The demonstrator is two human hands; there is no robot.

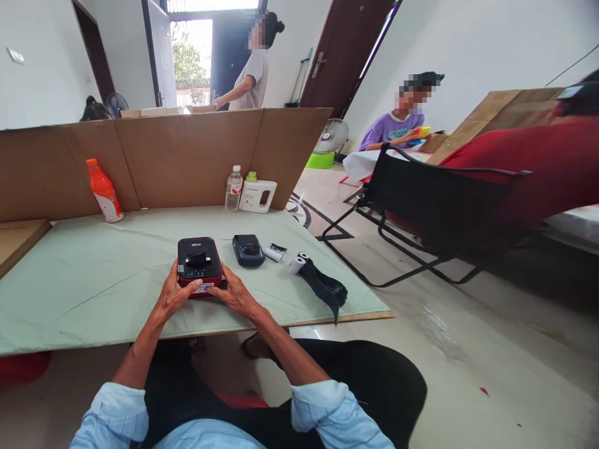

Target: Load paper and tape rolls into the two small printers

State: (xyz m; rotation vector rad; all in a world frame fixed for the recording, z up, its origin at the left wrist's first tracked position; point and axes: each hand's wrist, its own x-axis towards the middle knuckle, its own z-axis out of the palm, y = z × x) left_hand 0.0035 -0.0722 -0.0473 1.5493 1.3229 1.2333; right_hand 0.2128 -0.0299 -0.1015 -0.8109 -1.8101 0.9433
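Observation:
A small red and black device [199,264] rests on the pale green table [93,274] near its front edge. My left hand [171,293] grips its left side with fingers curled round it. Against the device's right near corner, my right hand [235,291] is wrapped in the same way. Just right of the device lie a dark blue-black cover part [248,250], a small white piece [274,252], a white paper roll [296,264] and a black strap [326,288].
A cardboard screen [163,156] stands along the table's back. An orange bottle [105,191], a clear water bottle [233,188] and a white jug [258,194] stand before it. A black folding chair [430,206] holds a person in red at right. Two other people are farther back.

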